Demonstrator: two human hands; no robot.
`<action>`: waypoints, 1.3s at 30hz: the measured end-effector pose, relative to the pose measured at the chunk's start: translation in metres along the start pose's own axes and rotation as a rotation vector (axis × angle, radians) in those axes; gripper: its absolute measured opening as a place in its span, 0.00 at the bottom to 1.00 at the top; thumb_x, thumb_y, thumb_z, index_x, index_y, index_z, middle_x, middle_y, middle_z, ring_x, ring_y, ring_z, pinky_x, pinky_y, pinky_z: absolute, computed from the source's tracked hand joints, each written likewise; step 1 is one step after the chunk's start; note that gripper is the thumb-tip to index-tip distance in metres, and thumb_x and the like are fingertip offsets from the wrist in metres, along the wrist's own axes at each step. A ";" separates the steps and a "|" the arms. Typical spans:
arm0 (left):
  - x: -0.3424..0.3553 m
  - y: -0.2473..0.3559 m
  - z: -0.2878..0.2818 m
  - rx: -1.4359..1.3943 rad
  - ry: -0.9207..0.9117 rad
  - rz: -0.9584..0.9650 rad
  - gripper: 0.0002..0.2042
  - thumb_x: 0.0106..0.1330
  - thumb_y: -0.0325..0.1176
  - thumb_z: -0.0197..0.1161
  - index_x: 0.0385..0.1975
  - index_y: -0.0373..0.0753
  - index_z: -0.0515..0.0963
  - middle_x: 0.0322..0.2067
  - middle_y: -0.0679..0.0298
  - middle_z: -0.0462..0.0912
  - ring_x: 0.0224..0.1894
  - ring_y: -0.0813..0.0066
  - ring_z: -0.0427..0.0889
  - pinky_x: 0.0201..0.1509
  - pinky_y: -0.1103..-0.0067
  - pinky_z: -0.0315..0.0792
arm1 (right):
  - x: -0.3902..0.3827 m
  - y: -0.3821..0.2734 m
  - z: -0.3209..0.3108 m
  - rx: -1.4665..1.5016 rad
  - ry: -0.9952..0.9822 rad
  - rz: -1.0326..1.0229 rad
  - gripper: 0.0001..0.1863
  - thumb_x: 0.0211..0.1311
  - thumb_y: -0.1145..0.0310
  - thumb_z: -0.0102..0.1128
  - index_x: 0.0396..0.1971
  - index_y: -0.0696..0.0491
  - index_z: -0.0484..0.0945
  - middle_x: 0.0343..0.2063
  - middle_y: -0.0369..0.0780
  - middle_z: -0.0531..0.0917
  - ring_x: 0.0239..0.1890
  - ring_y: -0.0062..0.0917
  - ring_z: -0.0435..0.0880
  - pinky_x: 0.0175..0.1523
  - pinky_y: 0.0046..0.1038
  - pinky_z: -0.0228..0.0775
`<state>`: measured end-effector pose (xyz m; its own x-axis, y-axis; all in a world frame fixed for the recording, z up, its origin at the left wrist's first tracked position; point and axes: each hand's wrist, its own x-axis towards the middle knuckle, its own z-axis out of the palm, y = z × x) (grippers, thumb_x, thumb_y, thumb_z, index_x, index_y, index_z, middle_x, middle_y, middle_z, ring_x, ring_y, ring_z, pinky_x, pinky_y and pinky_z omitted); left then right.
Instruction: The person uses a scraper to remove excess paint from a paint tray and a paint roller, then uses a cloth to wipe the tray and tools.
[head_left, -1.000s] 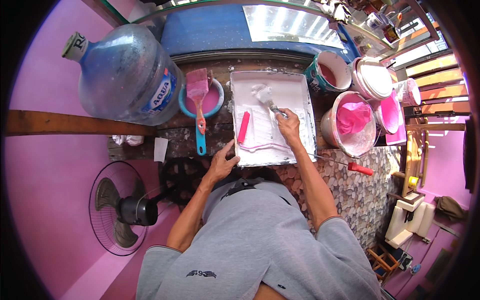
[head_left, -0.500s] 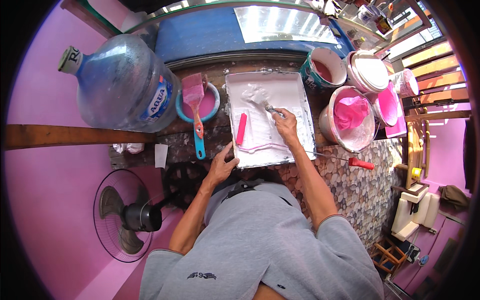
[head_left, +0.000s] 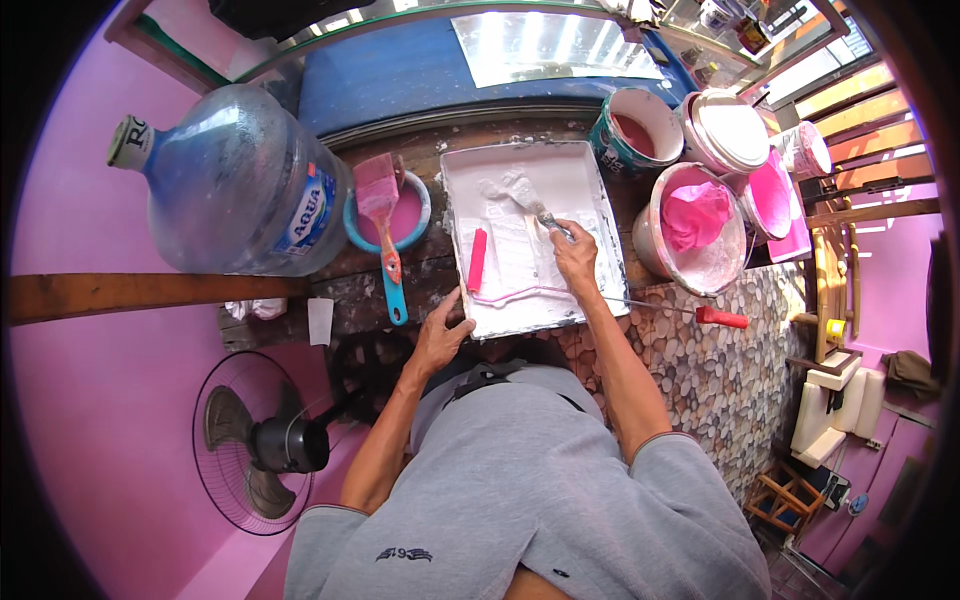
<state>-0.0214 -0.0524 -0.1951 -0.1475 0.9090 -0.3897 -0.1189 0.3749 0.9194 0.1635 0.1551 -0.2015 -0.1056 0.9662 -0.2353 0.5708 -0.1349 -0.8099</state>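
Observation:
A white paint tray lies on a dark wooden bench, its inside coated with wet white paint. My right hand is closed round the handle of a paintbrush, whose paint-covered bristles rest on the tray's floor near its far left. At the tray's near left corner, my left hand grips the rim, with the fingertips partly hidden along its side. Between my hands, a paint roller with a pink sleeve lies in the tray. Its wire frame crosses the near part, and its red handle sticks out past the right edge.
Left of the tray, a pink-stained brush rests across a blue-rimmed bowl beside a large water jug. Several paint buckets crowd the right, one holding a pink crumpled bag. A fan stands below the jug.
The whole view has shifted slightly. My right hand and the brush have moved only a little within the tray; my left hand keeps its place at the corner.

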 end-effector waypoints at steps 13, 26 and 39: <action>0.001 0.001 0.003 -0.017 -0.001 -0.023 0.31 0.62 0.25 0.60 0.66 0.34 0.58 0.44 0.56 0.82 0.44 0.76 0.79 0.49 0.79 0.72 | -0.005 0.004 -0.018 0.039 -0.025 0.006 0.15 0.56 0.65 0.60 0.42 0.57 0.81 0.23 0.41 0.81 0.26 0.21 0.77 0.35 0.25 0.69; 0.001 0.006 0.001 0.051 0.004 0.028 0.32 0.61 0.26 0.60 0.66 0.34 0.58 0.44 0.56 0.82 0.45 0.76 0.79 0.51 0.79 0.71 | -0.006 0.017 -0.014 -0.001 0.090 0.024 0.17 0.55 0.65 0.61 0.43 0.58 0.80 0.26 0.42 0.83 0.29 0.23 0.79 0.38 0.25 0.70; 0.001 0.002 0.001 -0.009 -0.001 0.013 0.31 0.61 0.25 0.59 0.66 0.35 0.58 0.46 0.56 0.81 0.47 0.75 0.78 0.51 0.79 0.71 | -0.014 -0.004 -0.011 -0.052 0.113 -0.051 0.15 0.55 0.66 0.60 0.40 0.58 0.81 0.22 0.40 0.81 0.25 0.20 0.77 0.35 0.24 0.69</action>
<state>-0.0207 -0.0507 -0.1940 -0.1481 0.9142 -0.3772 -0.1258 0.3609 0.9241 0.1722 0.1442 -0.1891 -0.0447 0.9905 -0.1300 0.6089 -0.0761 -0.7896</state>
